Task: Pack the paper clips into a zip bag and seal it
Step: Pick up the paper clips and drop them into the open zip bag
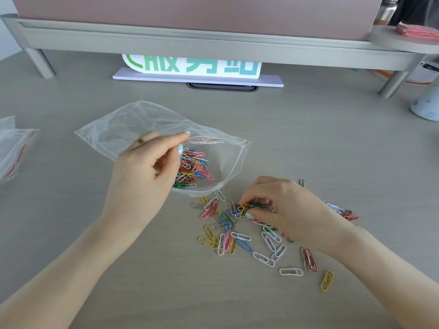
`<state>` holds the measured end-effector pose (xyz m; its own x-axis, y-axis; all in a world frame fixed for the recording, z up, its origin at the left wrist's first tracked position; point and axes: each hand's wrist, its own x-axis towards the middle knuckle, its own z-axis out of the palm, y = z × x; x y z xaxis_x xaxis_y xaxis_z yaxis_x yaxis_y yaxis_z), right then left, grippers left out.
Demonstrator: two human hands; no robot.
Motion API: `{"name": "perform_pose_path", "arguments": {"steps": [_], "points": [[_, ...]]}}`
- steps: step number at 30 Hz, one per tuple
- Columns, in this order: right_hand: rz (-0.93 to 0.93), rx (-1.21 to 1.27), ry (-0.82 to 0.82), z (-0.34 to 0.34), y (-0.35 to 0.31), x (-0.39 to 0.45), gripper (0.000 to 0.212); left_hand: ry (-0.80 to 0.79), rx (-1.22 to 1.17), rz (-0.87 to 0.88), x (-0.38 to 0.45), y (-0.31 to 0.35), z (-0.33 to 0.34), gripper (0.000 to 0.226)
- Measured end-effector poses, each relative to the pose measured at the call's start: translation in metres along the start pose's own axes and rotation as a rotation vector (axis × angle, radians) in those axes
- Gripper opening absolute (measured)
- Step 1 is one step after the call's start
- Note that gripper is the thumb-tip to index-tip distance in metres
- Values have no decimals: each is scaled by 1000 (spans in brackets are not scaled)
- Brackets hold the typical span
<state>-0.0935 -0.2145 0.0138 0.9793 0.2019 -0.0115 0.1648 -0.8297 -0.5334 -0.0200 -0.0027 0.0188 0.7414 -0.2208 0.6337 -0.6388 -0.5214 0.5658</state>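
– Where's the left hand [147, 167]?
– Centre-left of the frame, forearm running in from the lower left, thumb and forefinger pinched together, a ring on one finger.
– And the right hand [280, 207]?
– Lower right of centre, palm down, fingers curled, tips pinching, forearm coming from the lower right corner.

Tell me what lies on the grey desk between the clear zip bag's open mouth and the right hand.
Head view: a few loose paper clips, white, yellow, red and pink, on bare grey desk between the clear zip bag and the right hand.
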Motion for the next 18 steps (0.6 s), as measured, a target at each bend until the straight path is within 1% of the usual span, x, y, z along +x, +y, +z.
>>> {"name": "perform_pose_path", "arguments": {"steps": [9, 14, 18], "points": [[-13, -39, -1, -2, -2, -3, 11, 1, 11, 6, 1, 1, -1, 28], [32, 39, 5, -6, 0, -3, 12, 8, 5, 2, 1, 1, -2, 28], [84, 161, 19, -10, -3, -4, 16, 6, -3, -1, 1, 0, -2, 28]]}}
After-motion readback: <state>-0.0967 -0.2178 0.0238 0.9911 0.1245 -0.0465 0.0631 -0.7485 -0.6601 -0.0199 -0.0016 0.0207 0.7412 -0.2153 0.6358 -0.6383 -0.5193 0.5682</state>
